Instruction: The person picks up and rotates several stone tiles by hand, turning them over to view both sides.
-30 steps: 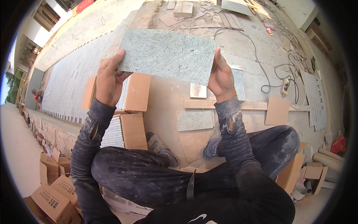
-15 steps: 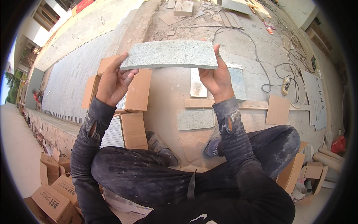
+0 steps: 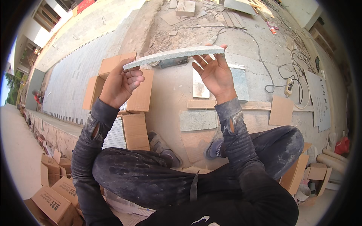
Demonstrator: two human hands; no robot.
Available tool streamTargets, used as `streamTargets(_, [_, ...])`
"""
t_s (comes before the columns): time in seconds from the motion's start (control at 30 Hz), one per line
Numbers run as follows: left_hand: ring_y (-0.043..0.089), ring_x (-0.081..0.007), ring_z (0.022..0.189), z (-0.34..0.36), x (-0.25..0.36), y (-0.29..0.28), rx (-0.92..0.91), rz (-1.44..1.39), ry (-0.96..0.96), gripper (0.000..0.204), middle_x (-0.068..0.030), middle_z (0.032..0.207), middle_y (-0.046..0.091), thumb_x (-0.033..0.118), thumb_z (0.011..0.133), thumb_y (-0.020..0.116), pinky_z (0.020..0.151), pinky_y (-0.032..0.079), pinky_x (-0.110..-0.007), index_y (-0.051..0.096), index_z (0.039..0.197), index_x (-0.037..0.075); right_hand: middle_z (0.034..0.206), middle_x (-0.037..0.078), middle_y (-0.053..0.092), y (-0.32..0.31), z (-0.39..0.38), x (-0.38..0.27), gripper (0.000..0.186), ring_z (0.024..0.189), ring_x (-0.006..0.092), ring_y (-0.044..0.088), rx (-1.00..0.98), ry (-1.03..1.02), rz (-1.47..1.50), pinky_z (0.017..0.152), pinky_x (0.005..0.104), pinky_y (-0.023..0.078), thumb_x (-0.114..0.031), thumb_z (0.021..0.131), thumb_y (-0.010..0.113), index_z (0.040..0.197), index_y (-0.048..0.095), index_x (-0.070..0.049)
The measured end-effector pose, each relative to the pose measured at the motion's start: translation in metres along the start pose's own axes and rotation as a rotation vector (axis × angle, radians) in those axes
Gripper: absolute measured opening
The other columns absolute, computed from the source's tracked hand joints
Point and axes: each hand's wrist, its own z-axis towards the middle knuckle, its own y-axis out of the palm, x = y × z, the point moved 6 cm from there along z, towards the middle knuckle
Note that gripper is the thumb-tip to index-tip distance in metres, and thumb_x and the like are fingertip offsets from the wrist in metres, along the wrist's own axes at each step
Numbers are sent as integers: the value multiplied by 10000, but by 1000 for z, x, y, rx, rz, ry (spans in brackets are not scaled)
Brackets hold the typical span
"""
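Observation:
My left hand (image 3: 120, 81) pinches the left end of a long grey-green stone tile (image 3: 175, 54), its fingers curled under it. At the other end, my right hand (image 3: 218, 77) supports the tile, with some fingers spread below. The tile hangs in the air, tipped so mostly its long narrow edge shows, and its right end is higher. Behind it, partly hidden, a blue-grey tool-like object (image 3: 171, 62) lies on the ground. Below my right hand, a shorter tile (image 3: 198, 121) of similar stone lies flat on a brown board.
Cardboard boxes (image 3: 140, 90) stand at my left, one with a stack of tiles (image 3: 114, 132). A wooden batten (image 3: 245, 105) crosses the floor at right. Black cables (image 3: 260, 56) and a socket strip (image 3: 289, 87) lie farther right. Rubble (image 3: 166, 34) covers the far ground.
The tile has turned from showing its broad face to showing its narrow edge, and its left end sits lower than its right. The tool-like object behind has come into sight.

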Motion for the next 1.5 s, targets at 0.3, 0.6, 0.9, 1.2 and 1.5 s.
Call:
streamTargets(0.3, [654,-192,515,-6,-33,12,-225,344,-257,496,-109,582,617,251,1017,237,471,545,-242,589,780,-5,1137,149,590,19,-11,-39,540,1069,233,593,88,-364,-307,885,396,510,-492,944,502,1135,541,13])
streamTargets(0.6, [646,-116,796,-12,-38,50,-318,591,-82,391,-39,870,638,368,983,499,694,546,-257,628,1037,3,923,119,639,-8,-7,-41,490,773,154,631,331,-283,-367,700,259,528,-337,939,602,1078,577,133])
streamTargets(0.9, [558,-58,725,-14,-40,55,-382,807,117,340,-3,850,616,323,919,615,626,456,-207,629,1051,10,1154,175,597,13,-6,-17,649,1083,246,599,100,-66,-292,886,355,512,-519,969,422,1244,480,66])
streamTargets(1.2, [546,-19,705,-9,-39,53,-355,506,167,180,19,810,613,229,941,595,587,434,-164,554,991,61,1240,153,562,41,-12,4,576,1162,248,562,-140,7,49,951,390,498,-475,1010,299,1326,427,-10])
streamTargets(1.5, [538,-17,692,-8,-42,55,-376,506,161,158,32,791,599,227,943,593,604,460,-174,543,957,78,1224,151,572,43,-13,3,511,1131,239,585,-241,-1,53,925,378,526,-424,1016,318,1300,463,-25])
